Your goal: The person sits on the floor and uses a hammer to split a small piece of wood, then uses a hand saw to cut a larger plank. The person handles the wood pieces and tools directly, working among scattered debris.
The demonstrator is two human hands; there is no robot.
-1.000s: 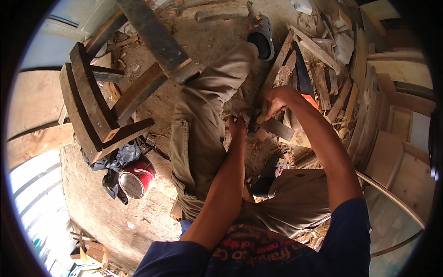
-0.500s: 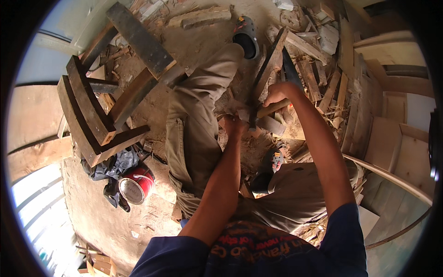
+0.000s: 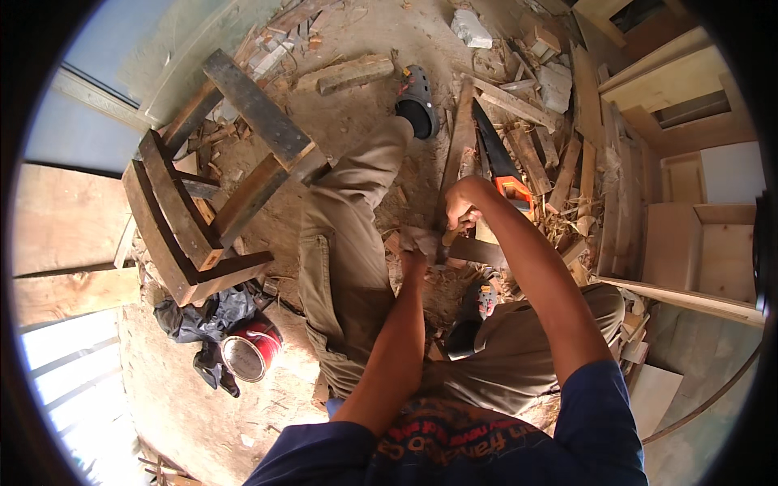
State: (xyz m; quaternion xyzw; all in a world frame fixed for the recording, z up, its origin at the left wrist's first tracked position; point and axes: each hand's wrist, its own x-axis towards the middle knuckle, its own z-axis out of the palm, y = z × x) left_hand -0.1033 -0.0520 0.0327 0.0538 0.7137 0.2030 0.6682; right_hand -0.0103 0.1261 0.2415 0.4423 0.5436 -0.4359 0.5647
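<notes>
My right hand (image 3: 468, 199) is closed round the wooden handle (image 3: 450, 236) of a tool. Its dark head is partly hidden near the wood, so I cannot tell a hammer from a hatchet. My left hand (image 3: 415, 241), low between my legs, is closed on a piece of wood (image 3: 393, 243), whose shape is mostly covered by the fingers. Just beyond both hands, a long narrow board (image 3: 459, 150) stretches away from me. A short wooden offcut (image 3: 476, 251) lies right of the tool. Beside my right hand rests a handsaw (image 3: 496, 150) with a dark blade and orange handle.
At left stands a dark wooden frame (image 3: 259, 109) of joined beams. Near it are a red paint can (image 3: 253, 350) and a black plastic bag (image 3: 203, 316). Scrap wood (image 3: 567, 174) piles up at right, before pale wooden cabinets (image 3: 689, 235). A lone plank (image 3: 354, 74) lies far ahead.
My right hand has moved down and left, nearer my left hand, with the wooden-handled tool. The handsaw's orange handle has come into fuller view. The whole view has shifted a little.
</notes>
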